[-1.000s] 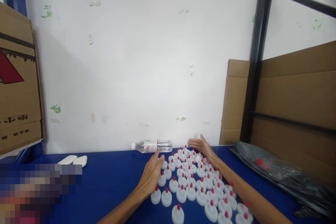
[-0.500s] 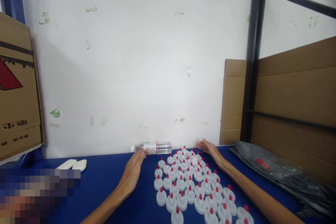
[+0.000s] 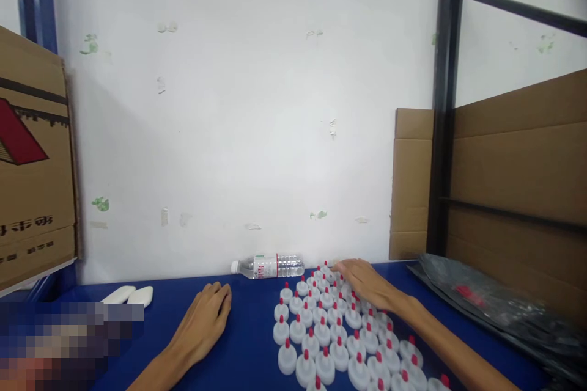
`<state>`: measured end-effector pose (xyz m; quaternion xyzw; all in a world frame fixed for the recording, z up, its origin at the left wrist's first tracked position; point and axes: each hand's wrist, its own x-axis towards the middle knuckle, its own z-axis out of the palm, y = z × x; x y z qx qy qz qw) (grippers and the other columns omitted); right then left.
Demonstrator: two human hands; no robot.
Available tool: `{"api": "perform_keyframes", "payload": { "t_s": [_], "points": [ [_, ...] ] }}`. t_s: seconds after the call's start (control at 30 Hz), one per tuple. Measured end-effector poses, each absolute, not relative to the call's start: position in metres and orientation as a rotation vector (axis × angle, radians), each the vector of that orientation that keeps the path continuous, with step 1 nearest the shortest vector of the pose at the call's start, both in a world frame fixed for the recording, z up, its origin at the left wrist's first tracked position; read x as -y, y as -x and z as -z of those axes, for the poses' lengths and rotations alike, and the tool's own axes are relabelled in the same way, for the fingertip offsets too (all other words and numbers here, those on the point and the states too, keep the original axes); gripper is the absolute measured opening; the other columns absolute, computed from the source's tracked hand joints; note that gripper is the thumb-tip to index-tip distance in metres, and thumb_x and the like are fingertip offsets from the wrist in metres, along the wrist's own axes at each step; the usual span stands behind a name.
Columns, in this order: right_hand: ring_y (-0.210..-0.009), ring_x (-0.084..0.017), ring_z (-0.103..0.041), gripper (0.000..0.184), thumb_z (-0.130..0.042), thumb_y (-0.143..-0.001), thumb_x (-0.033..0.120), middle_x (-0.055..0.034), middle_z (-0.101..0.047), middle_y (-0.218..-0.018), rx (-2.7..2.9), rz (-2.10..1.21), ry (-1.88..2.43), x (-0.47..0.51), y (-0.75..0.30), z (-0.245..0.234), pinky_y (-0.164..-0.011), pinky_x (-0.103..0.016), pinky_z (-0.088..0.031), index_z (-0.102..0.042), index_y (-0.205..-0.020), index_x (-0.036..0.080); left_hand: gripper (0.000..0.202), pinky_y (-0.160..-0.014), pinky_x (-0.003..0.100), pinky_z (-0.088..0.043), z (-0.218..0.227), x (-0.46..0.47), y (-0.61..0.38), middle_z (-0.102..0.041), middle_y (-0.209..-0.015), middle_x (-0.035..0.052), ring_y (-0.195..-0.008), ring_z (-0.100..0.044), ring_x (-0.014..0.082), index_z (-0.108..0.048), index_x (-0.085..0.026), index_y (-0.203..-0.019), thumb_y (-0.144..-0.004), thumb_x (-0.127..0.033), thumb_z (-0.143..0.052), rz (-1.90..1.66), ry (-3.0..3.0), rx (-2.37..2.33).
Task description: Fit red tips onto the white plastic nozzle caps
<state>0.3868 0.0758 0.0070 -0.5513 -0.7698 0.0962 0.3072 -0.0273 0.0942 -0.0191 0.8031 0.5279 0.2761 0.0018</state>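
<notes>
Many small translucent white squeeze bottles (image 3: 321, 333) with red tips stand upright in a loose cluster on the blue table (image 3: 247, 342). My left hand (image 3: 208, 317) lies palm down on the table, left of the cluster, with its fingers loosely extended and nothing in them. Over the back right part of the cluster reaches my right hand (image 3: 364, 281), its fingers stretched leftward. The fingertips are beside the rearmost bottles; whether they touch one is unclear. My right hand and forearm cover some bottles.
Against the wall lies a clear water bottle (image 3: 270, 266) on its side. Two white rounded objects (image 3: 140, 297) sit at the left. A printed cardboard box (image 3: 39, 165) stands far left, flat cardboard (image 3: 518, 171) behind a black metal frame (image 3: 443, 134), and grey plastic bags (image 3: 495, 299) at right.
My left hand has drawn back from near the water bottle and lowered onto the table. The right hand has shifted left and down, over the back bottles. The view has tilted slightly.
</notes>
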Motion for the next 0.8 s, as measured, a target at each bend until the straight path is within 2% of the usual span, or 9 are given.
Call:
{"api": "perform_keyframes", "payload": {
  "t_s": [0.1,0.17,0.27,0.43,0.63,0.8],
  "points": [
    [-0.146,-0.033,-0.037,0.067,-0.026,-0.101,0.067,-0.0093,-0.054,-0.15,2.097,-0.239,1.539,-0.076,-0.386,-0.004,-0.121,-0.061,-0.012,-0.067,-0.133,0.025,0.038,-0.088,0.043,-0.044,0.017,-0.092,0.028,-0.066,-0.096,0.007,-0.094,-0.061,0.0272,-0.062,-0.024,-0.093,-0.103,-0.039,-0.028,-0.82,-2.541,-1.63],
    [-0.149,-0.033,-0.032,0.069,-0.024,-0.101,0.067,-0.0099,-0.05,-0.153,2.128,-0.227,1.567,-0.074,-0.385,-0.006,-0.122,-0.061,-0.01,-0.065,-0.135,0.024,0.039,-0.085,0.042,-0.044,0.014,-0.09,0.027,-0.064,-0.093,0.0058,-0.091,-0.06,0.0261,-0.06,-0.024,-0.089,-0.104,-0.038,-0.027,-0.796,-2.551,-1.617],
    [-0.148,-0.031,-0.034,0.067,-0.023,-0.103,0.064,-0.0097,-0.054,-0.15,2.194,-0.225,1.543,-0.068,-0.379,-0.013,-0.121,-0.06,-0.013,-0.063,-0.136,0.023,0.038,-0.084,0.042,-0.043,0.012,-0.089,0.027,-0.064,-0.093,0.0058,-0.09,-0.059,0.026,-0.059,-0.023,-0.089,-0.104,-0.037,-0.027,-0.771,-2.563,-1.612],
    [-0.144,-0.028,-0.041,0.063,-0.021,-0.107,0.056,-0.0084,-0.066,-0.137,2.289,-0.207,1.458,-0.055,-0.368,-0.02,-0.122,-0.059,-0.014,-0.068,-0.127,0.021,0.036,-0.087,0.041,-0.043,0.012,-0.089,0.027,-0.063,-0.096,0.0055,-0.093,-0.059,0.0251,-0.059,-0.024,-0.094,-0.104,-0.037,-0.028,-0.741,-2.578,-1.606],
    [-0.141,-0.026,-0.044,0.06,-0.022,-0.107,0.054,-0.0091,-0.067,-0.135,2.327,-0.181,1.412,-0.049,-0.363,-0.023,-0.123,-0.056,-0.012,-0.067,-0.129,0.021,0.035,-0.089,0.042,-0.043,0.017,-0.092,0.029,-0.063,-0.101,0.0066,-0.097,-0.059,0.0262,-0.06,-0.024,-0.096,-0.104,-0.037,-0.028,-0.704,-2.591,-1.635],
    [-0.14,-0.029,-0.046,0.063,-0.022,-0.106,0.059,-0.0092,-0.066,-0.135,2.289,-0.248,1.434,-0.049,-0.363,-0.018,-0.123,-0.056,-0.012,-0.068,-0.129,0.023,0.038,-0.091,0.042,-0.043,0.018,-0.093,0.028,-0.062,-0.101,0.0069,-0.098,-0.059,0.0257,-0.06,-0.022,-0.101,-0.104,-0.036,-0.026,-0.682,-2.605,-1.647]
  ]
}}
